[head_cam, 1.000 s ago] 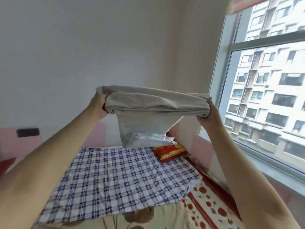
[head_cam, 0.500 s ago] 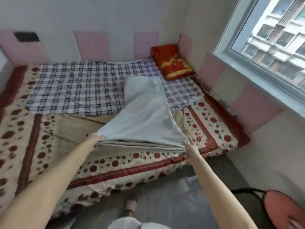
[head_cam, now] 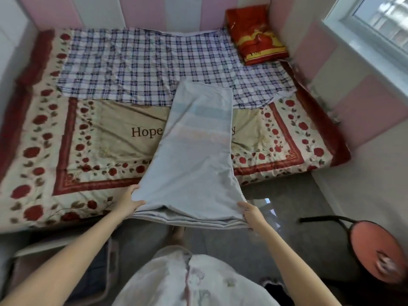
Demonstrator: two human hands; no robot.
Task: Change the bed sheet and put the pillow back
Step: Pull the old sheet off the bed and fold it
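A folded pale grey-blue bed sheet lies as a long strip across the bed, from the near edge to the checked cloth. My left hand grips its near left corner and my right hand grips its near right corner, both just off the bed's front edge. The bed carries a cream cover with red roses and a blue-and-white checked cloth over the far half. A red and yellow pillow leans in the far right corner.
Pink and white padded panels line the walls around the bed. A window sill runs along the right. A round red stool stands on the grey floor at the right. A low white shelf sits at the bottom left.
The sheet was held up folded at chest height, then swung down onto the bed. It now reaches farther across the bed, and both hands have pulled its near end back past the front edge.
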